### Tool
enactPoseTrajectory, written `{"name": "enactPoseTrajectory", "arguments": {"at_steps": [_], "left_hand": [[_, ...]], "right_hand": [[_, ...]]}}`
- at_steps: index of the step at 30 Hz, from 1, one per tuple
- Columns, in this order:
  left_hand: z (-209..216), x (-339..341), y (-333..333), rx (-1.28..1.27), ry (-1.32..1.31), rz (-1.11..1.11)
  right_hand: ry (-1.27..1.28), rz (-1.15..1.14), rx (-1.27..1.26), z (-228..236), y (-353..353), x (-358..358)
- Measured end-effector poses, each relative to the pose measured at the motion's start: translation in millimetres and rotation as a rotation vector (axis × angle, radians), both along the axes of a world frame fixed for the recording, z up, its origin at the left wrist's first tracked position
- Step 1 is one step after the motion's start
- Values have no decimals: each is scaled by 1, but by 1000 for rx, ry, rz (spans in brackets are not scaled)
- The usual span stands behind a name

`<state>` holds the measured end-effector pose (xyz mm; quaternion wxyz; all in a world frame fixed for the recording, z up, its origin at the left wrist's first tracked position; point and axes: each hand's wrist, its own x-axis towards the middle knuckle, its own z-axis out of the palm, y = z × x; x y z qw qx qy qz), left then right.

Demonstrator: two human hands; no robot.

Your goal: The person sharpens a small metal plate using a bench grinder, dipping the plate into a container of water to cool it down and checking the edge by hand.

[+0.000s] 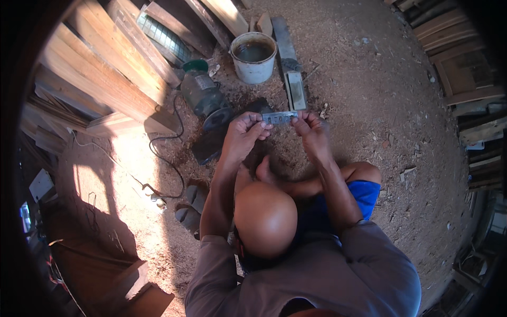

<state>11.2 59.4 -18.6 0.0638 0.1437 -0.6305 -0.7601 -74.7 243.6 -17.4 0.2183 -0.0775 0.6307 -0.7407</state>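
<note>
A flat grey planer blade with a row of slots is held level in front of me, above the floor. My left hand pinches its left end between thumb and fingers. At the other end, my right hand grips it the same way. Just beyond the blade lies a pale sharpening stone, set on a long grey board. Left of the stone stands a white bucket with murky liquid in it. A green bench grinder with a dark wheel sits beyond my left hand.
Planks lean at the far left. A black cord curls from the grinder across the shaving-strewn floor. Stacked wooden frames line the right side. A pair of sandals lies by my left arm; brown boards are at lower left.
</note>
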Motion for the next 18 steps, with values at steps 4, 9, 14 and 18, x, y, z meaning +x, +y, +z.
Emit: {"name": "enactPoseTrajectory", "arguments": {"at_steps": [4, 9, 14, 18], "left_hand": [[-58, 41, -6, 246, -127, 227], [-113, 84, -28, 404, -209, 402], [-157, 90, -53, 125, -288, 448], [-167, 73, -70, -64, -340, 496]], "right_hand": [[-26, 151, 119, -57, -30, 11], [93, 343, 363, -112, -71, 26], [348, 423, 586, -124, -111, 22], [377, 440, 714, -136, -136, 11]]}}
